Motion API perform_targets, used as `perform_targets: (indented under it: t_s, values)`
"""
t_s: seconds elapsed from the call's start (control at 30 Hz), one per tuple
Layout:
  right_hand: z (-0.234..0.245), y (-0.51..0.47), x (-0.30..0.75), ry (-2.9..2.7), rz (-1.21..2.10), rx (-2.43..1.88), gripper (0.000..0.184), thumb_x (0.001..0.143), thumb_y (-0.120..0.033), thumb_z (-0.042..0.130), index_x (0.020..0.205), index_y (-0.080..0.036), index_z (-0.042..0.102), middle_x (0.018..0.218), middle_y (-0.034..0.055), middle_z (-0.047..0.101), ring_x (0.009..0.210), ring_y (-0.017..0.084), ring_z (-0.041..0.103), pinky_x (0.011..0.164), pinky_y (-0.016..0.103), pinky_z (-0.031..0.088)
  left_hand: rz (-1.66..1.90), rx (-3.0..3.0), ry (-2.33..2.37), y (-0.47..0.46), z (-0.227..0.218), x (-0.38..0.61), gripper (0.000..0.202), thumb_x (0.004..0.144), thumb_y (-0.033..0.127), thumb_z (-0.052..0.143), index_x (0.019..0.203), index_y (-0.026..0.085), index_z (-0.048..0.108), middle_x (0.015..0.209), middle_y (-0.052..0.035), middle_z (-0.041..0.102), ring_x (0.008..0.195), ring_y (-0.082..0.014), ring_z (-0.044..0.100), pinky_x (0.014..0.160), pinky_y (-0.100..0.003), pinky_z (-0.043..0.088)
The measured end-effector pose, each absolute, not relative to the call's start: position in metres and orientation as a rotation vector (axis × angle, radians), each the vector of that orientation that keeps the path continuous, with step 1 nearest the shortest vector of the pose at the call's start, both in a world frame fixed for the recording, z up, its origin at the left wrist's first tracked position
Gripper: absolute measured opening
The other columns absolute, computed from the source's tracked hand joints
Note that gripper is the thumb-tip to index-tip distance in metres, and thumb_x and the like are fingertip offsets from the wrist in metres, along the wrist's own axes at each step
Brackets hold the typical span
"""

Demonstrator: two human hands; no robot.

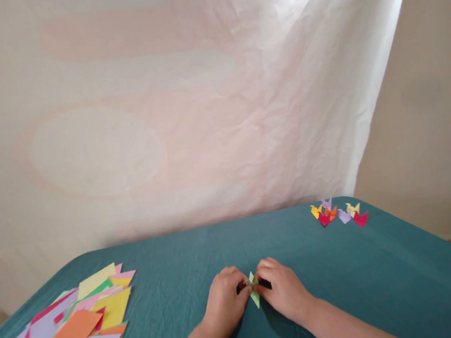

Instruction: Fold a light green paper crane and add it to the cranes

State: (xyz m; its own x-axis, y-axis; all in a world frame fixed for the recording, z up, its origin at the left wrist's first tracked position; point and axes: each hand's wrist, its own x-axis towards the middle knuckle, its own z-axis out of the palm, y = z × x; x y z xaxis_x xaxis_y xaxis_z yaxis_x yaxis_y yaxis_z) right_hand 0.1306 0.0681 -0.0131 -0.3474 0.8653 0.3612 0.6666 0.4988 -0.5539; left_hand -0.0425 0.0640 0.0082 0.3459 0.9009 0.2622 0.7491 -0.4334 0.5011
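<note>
A small light green folded paper (256, 298) is held between my two hands near the front middle of the table. Its pointed ends stick out above and below the fingertips. My left hand (226, 298) pinches it from the left, thumb and fingers closed. From the right, my right hand (283, 287) pinches it the same way. The fingertips cover the middle of the paper, so its folds there are hidden.
Loose coloured paper sheets (78, 319) lie in an overlapping pile at the left. Several small folded paper birds (361, 219) in red, orange, yellow and purple stand at the far right. A green cloth (172, 271) covers the table, and a pale sheet (206, 139) hangs behind.
</note>
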Motion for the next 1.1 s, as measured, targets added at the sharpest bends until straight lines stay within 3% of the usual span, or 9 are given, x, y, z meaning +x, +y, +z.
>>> perform_targets:
  t_s: [0.13,0.33,0.5,0.7,0.73,0.8,0.87,0.93,1.1]
  values:
    - [-0.013,0.069,0.131,-2.104,0.432,-1.279,0.002,0.076,-0.022,0.069,0.077,-0.024,0.068,0.081,-0.0009,0.061,0.083,0.017,0.053,0.076,0.025,0.038,0.687,2.314,1.476,0.069,0.008,-0.044,0.011,0.074,0.017,0.056,0.065,0.019,0.062,0.071,-0.0013,0.061,0.074,-0.0167,0.055,0.067,-0.024,0.037]
    - [-0.011,0.067,0.134,-2.163,0.497,-1.307,0.038,0.06,-0.034,0.079,0.097,-0.03,0.071,0.099,0.0009,0.059,0.091,0.022,0.051,0.08,0.03,0.038,0.668,2.313,1.47,0.068,0.008,-0.044,0.012,0.073,0.017,0.054,0.066,0.02,0.064,0.071,-0.0005,0.062,0.073,-0.0159,0.055,0.067,-0.024,0.037]
    - [-0.009,0.068,0.136,-2.225,0.498,-1.305,0.05,0.056,-0.043,0.079,0.103,-0.03,0.068,0.104,0.0016,0.057,0.094,0.023,0.05,0.08,0.031,0.038,0.664,2.292,1.503,0.07,0.003,-0.04,0.013,0.072,0.019,0.055,0.071,0.021,0.068,0.073,0.0002,0.064,0.073,-0.0157,0.056,0.068,-0.024,0.037]
    - [-0.013,0.071,0.139,-2.213,0.521,-1.286,0.086,0.045,-0.053,0.082,0.124,-0.03,0.057,0.114,0.0042,0.055,0.1,0.027,0.05,0.085,0.034,0.038,0.62,2.243,1.562,0.078,-0.003,-0.039,0.011,0.07,0.024,0.058,0.069,0.02,0.068,0.07,0.0009,0.064,0.07,-0.0151,0.056,0.065,-0.023,0.036]
    - [-0.015,0.071,0.139,-2.161,0.52,-1.281,0.078,0.049,-0.05,0.081,0.122,-0.03,0.059,0.112,0.0037,0.057,0.1,0.025,0.051,0.085,0.033,0.037,0.62,2.242,1.559,0.079,-0.003,-0.039,0.012,0.07,0.025,0.057,0.069,0.019,0.068,0.07,0.0005,0.064,0.069,-0.0153,0.057,0.064,-0.023,0.036]
    - [-0.018,0.072,0.138,-2.0,0.509,-1.291,0.035,0.067,-0.04,0.074,0.1,-0.029,0.07,0.098,0.0013,0.063,0.093,0.02,0.055,0.082,0.03,0.037,0.618,2.238,1.55,0.08,-0.004,-0.04,0.015,0.072,0.027,0.056,0.068,0.018,0.068,0.07,-0.0004,0.065,0.068,-0.0158,0.057,0.062,-0.023,0.036]
    - [-0.021,0.072,0.137,-1.959,0.475,-1.328,0.011,0.072,-0.031,0.071,0.081,-0.025,0.072,0.089,0.0008,0.064,0.088,0.018,0.056,0.079,0.027,0.037,0.609,2.223,1.548,0.082,-0.005,-0.04,0.018,0.073,0.03,0.056,0.069,0.018,0.069,0.069,-0.0003,0.064,0.067,-0.0157,0.057,0.06,-0.022,0.035]
    - [-0.023,0.072,0.135,-1.948,0.438,-1.348,0.003,0.071,-0.025,0.072,0.073,-0.023,0.071,0.087,0.0005,0.065,0.089,0.018,0.056,0.08,0.027,0.036,0.606,2.217,1.54,0.083,-0.006,-0.04,0.019,0.073,0.031,0.056,0.07,0.017,0.069,0.068,-0.0003,0.064,0.067,-0.016,0.057,0.06,-0.022,0.035]
    - [-0.024,0.068,0.134,-1.959,0.381,-1.351,0.003,0.072,-0.025,0.072,0.074,-0.022,0.07,0.088,0.0004,0.065,0.09,0.018,0.055,0.08,0.027,0.035,0.598,2.201,1.55,0.082,-0.005,-0.041,0.017,0.072,0.029,0.056,0.07,0.017,0.068,0.064,0.0008,0.062,0.064,-0.0153,0.057,0.057,-0.021,0.034]
